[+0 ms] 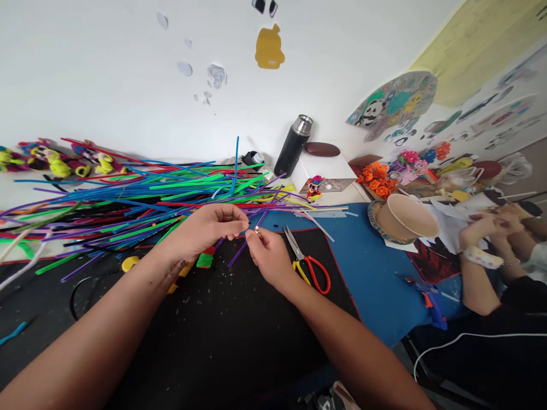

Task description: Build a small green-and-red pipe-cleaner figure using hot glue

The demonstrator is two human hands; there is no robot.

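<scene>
Above the black mat [239, 341], my left hand [213, 228] and my right hand [269, 253] meet fingertip to fingertip, both pinched closed. What they grip is too small to name; a tiny pale bit shows at the right fingertips and a dark bit at the left. A heap of colourful pipe cleaners [171, 188] lies just behind my hands. Scissors [305, 259] with red and yellow handles rest right of my right hand. Beneath my left wrist are a small green and red fuzzy piece [205, 259] and some yellow pieces [130, 263].
A black thermos [294, 145] stands by the wall beside a white box [329, 171] with a small fuzzy doll [314, 189]. Finished fuzzy dolls [60, 159] lie far left. At right are a paper bucket [405, 216], a blue glue gun [432, 299] and another person's hands [491, 233].
</scene>
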